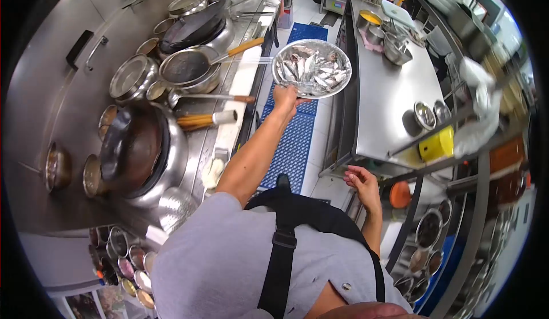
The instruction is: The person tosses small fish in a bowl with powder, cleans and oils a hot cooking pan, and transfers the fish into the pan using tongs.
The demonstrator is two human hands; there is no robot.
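We see a narrow kitchen aisle from above the wearer's own grey shirt. The left hand (pixel 286 99) is clamped on the near rim of one round metal bowl (pixel 337 49), held out over the aisle and filled with small silvery fish (pixel 310 64), overlapping too much for us to count. The right hand (pixel 361 183), well apart from the left, hangs with loosely curled fingers near the corner of a steel counter (pixel 384 110). Blue matting (pixel 286 162) covers the floor between counter and stove. At the counter's near end, a shelf rail and one hanging plastic bag (pixel 479 104) partly block our view. We count two small steel bowls (pixel 424 115) and one yellow container (pixel 437 144) there. On the stove side we count three dark woks (pixel 140 150), one wooden-handled ladle (pixel 213 98) and one perforated skimmer (pixel 178 207).
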